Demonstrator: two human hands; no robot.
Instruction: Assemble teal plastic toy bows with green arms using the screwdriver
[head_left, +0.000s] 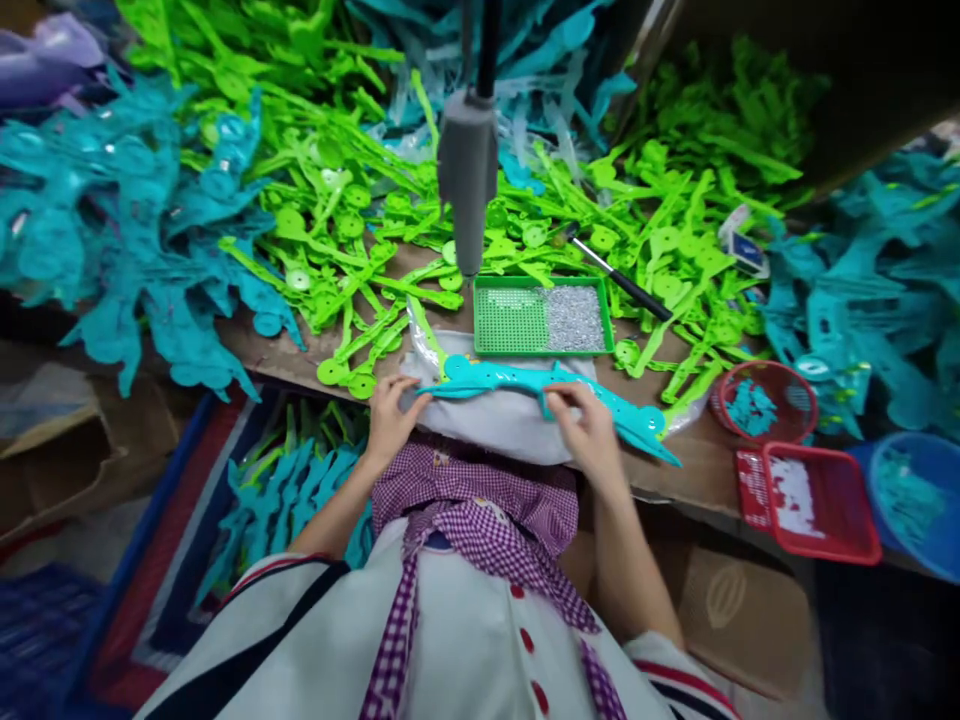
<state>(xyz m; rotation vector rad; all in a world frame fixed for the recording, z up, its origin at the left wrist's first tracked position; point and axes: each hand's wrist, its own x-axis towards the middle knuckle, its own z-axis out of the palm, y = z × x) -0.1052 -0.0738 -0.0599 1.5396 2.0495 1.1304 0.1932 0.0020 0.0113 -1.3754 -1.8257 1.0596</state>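
Observation:
A long turquoise plastic part (502, 376) lies crosswise on a pale cloth (480, 418) at the table's front edge. My left hand (394, 415) pinches the left end of this part between thumb and fingers. Further right, my right hand (589, 430) has its fingers closed on the part's near edge. Whitish translucent plastic with a green piece (426, 340) shows at the left end, and more sticks out beyond the right end. Just behind sits a green tray (544, 352), its right half covered with small silvery pieces.
A grey tool (468, 180) hangs above the table. Heaps of lime-green parts (330, 200) and turquoise parts (135, 220) surround the work area. A black-handled tool (622, 280) lies behind the tray. Red baskets (825, 550) and a blue tub (919, 500) stand at right.

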